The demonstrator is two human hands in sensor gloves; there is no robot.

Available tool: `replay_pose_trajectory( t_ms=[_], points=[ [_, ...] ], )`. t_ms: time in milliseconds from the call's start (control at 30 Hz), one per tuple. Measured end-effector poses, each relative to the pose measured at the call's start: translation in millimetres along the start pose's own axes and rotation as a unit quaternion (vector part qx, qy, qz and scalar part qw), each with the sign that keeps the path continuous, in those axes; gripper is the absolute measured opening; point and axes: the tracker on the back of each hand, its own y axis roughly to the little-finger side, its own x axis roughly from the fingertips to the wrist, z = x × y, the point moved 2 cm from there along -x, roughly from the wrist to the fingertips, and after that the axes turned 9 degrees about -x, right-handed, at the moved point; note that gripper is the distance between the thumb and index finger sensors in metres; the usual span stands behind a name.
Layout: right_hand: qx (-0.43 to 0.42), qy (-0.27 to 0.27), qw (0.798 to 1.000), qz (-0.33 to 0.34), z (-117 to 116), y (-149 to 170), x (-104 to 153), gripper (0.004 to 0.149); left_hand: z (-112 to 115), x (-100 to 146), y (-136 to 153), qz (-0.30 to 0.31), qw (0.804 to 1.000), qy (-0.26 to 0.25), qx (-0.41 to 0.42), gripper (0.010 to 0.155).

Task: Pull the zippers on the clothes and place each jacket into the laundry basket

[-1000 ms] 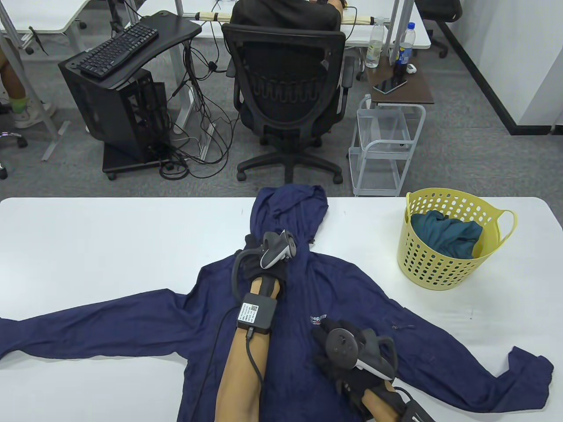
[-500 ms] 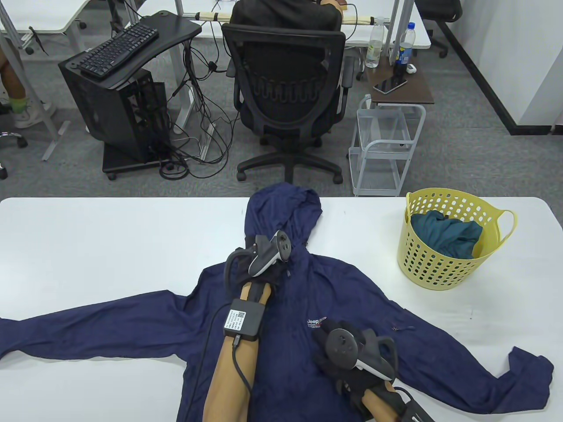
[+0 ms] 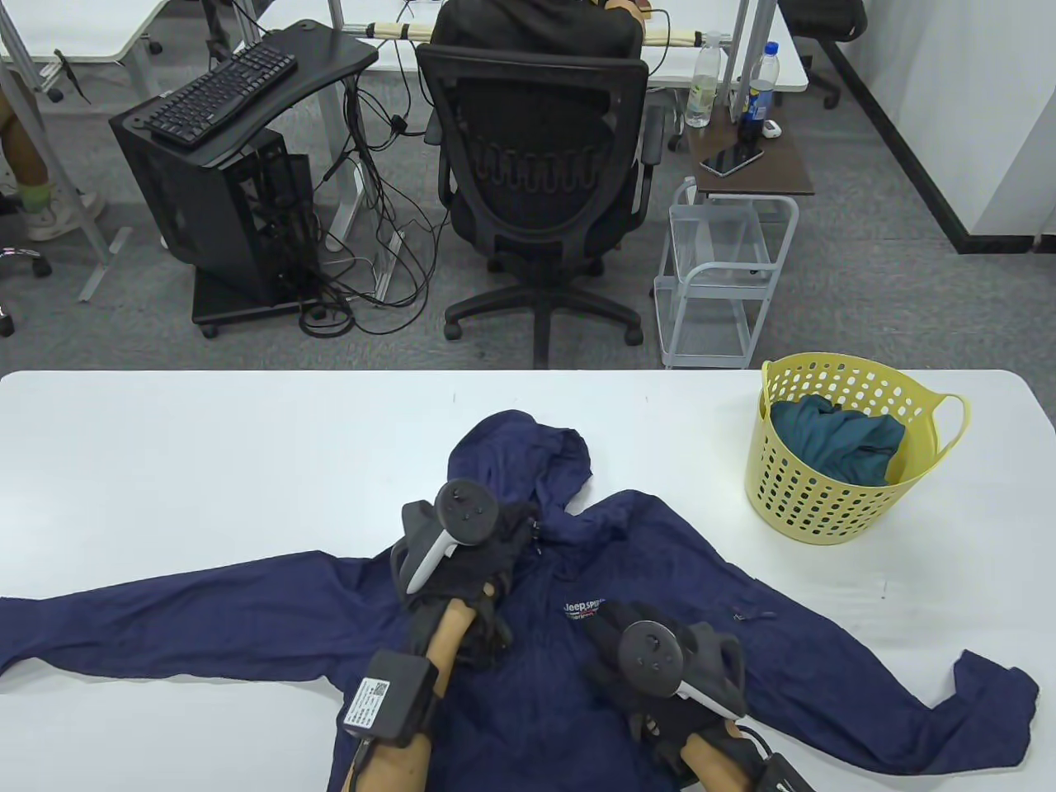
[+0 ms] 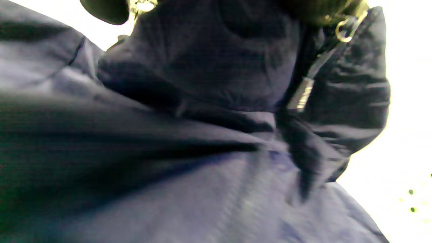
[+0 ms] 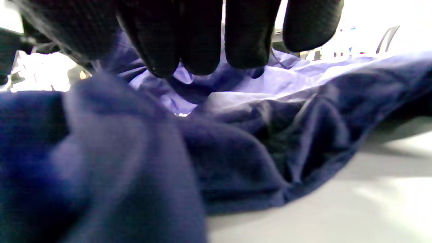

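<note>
A navy hooded jacket (image 3: pixel 676 569) lies front up on the white table (image 3: pixel 206 462), both sleeves spread wide. Its hood (image 3: pixel 528 450) is crumpled toward the collar. My left hand (image 3: pixel 507 540) grips the fabric at the collar; the left wrist view shows bunched jacket (image 4: pixel 168 168) and the zipper slider (image 4: pixel 302 96) close under the fingers. My right hand (image 3: pixel 606 652) rests flat on the chest just below the white logo (image 3: pixel 584 609). In the right wrist view its fingers (image 5: pixel 202 50) hang over the folds of the jacket (image 5: pixel 236 152).
A yellow laundry basket (image 3: pixel 833 503) stands at the table's right, holding a teal garment (image 3: pixel 841 445). Beyond the far table edge are an office chair (image 3: pixel 540 165) and a wire cart (image 3: pixel 718 280). The jacket's right sleeve (image 3: pixel 973 701) reaches toward the near right corner.
My left hand has drawn back toward me, dragging the collar along; the hood slid off the far table edge and bunched up. The right hand barely moved.
</note>
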Motion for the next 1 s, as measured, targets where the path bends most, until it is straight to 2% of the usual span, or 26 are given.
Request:
replay_pose_trajectory(
  t_ms=[200,300,400,567,667,767,833,933,1000],
  points=[
    [-0.028,0.014,0.999,0.011,2,-4,0,0.058,16,30,9,0.027,0.997,-0.012,0.076,0.046],
    [-0.069,0.028,0.997,0.002,3,-5,-2,0.059,24,40,10,0.048,0.993,-0.023,0.105,0.045],
    [-0.099,0.044,0.994,-0.021,4,-7,-9,0.063,28,45,10,0.059,0.99,-0.021,0.124,0.044],
    [-0.147,0.041,0.986,-0.062,6,-16,-27,0.067,29,49,13,0.06,0.99,-0.039,0.118,0.043],
    [-0.144,0.061,0.984,-0.087,10,-19,-39,0.061,31,49,16,0.056,0.991,-0.037,0.12,0.044],
    [-0.115,0.082,0.985,-0.094,9,-26,-44,0.047,32,49,18,0.045,0.991,-0.048,0.117,0.043],
    [-0.109,0.108,0.985,-0.081,4,-30,-41,0.043,30,49,22,0.036,0.99,-0.062,0.118,0.043],
    [-0.102,0.117,0.986,-0.058,4,-36,-36,0.042,27,48,29,0.016,0.99,-0.084,0.113,0.049],
    [-0.089,0.12,0.988,-0.035,8,-42,-32,0.042,27,46,28,0.042,0.989,-0.064,0.13,0.049]
  ],
)
